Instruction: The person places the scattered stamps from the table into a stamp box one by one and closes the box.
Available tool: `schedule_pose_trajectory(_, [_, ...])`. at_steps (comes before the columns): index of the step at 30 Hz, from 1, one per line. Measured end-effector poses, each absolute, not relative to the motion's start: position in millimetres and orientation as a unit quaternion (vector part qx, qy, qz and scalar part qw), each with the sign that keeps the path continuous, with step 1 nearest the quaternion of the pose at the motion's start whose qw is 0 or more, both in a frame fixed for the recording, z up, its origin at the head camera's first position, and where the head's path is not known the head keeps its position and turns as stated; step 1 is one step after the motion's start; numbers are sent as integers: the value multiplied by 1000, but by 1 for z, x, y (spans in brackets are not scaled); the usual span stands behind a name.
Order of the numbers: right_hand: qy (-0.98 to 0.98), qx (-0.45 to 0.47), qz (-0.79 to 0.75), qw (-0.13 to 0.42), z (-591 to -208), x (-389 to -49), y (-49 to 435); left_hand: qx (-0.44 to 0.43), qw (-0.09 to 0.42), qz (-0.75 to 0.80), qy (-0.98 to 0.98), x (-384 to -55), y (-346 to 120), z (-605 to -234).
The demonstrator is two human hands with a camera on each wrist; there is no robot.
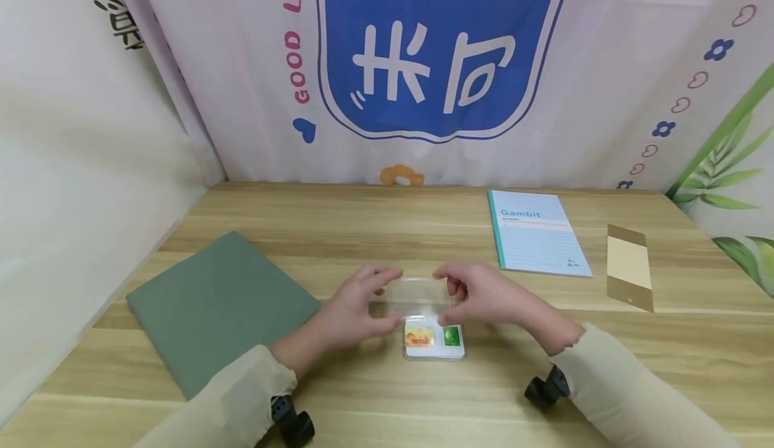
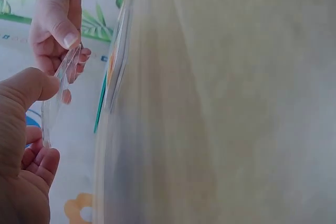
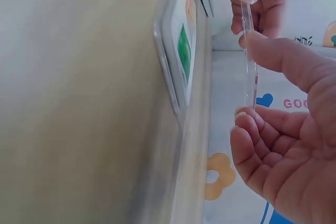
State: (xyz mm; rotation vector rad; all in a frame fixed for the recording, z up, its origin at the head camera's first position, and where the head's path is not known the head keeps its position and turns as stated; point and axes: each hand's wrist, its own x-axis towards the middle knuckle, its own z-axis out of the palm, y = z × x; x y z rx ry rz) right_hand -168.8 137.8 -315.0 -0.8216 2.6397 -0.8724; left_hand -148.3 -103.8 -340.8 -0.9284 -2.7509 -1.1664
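A clear plastic lid (image 1: 417, 295), thin and rectangular, is held between both hands above the table. My left hand (image 1: 353, 308) pinches its left end with thumb and fingertips; the left wrist view shows the thumb on one face of the lid (image 2: 51, 106). At the other end, my right hand (image 1: 486, 293) pinches it the same way, as the right wrist view also shows with the lid (image 3: 251, 85) edge-on. Just below and nearer me lies a flat white case (image 1: 434, 352) in a clear shell, bearing a yellow-orange picture and a green one. The lid and case are apart.
A dark green square board (image 1: 224, 307) lies on the wooden table (image 1: 363, 401) at the left, close to my left forearm. Back right is a light blue notebook (image 1: 538, 233) marked Gambit. Beside it rests a brown-and-cream card (image 1: 629, 266). A printed curtain (image 1: 254, 85) hangs behind.
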Motion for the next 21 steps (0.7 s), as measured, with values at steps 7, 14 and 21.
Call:
schedule_pose_trajectory(7, [899, -277, -320, 112, -319, -151, 150, -318, -15, -382, -867, -140, -97, -340])
schedule_pose_trajectory(14, [895, -260, -341, 120, -323, -136, 156, -311, -41, -370, -875, -133, -90, -343])
schedule_pose_trajectory(21, [893, -248, -354, 125, -330, -127, 159, -305, -74, -329, -891, -127, -86, -345])
